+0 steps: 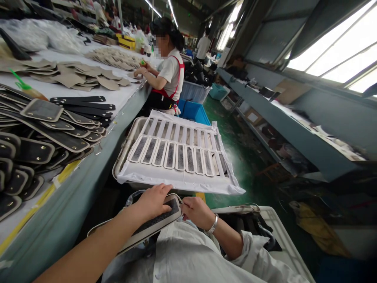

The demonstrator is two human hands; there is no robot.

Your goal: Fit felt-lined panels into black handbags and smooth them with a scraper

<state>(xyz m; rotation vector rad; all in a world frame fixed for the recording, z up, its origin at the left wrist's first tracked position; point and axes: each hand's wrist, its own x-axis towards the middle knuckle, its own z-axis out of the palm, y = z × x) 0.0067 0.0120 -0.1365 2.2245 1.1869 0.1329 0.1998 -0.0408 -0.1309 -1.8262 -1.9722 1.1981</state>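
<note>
At edge of strip (160, 221), right hand (198, 212)

nearer than the slatted rack (176, 181), the long dark strip (159, 221) is partly hidden beneath the left forearm (118, 232) and left grip (153, 202). the right grip (196, 212) has its fingertips out of sight at the strip's end; perhaps they pinch its edge, but the view is too poor to tell. the rack covers most of the basin (120, 157) under it. left of the rack, the counter (97, 184) and its dark pieces (35, 151) are cut by the view's edge. beyond the rack, distant people (100, 15) are blurred and tiny.
</note>
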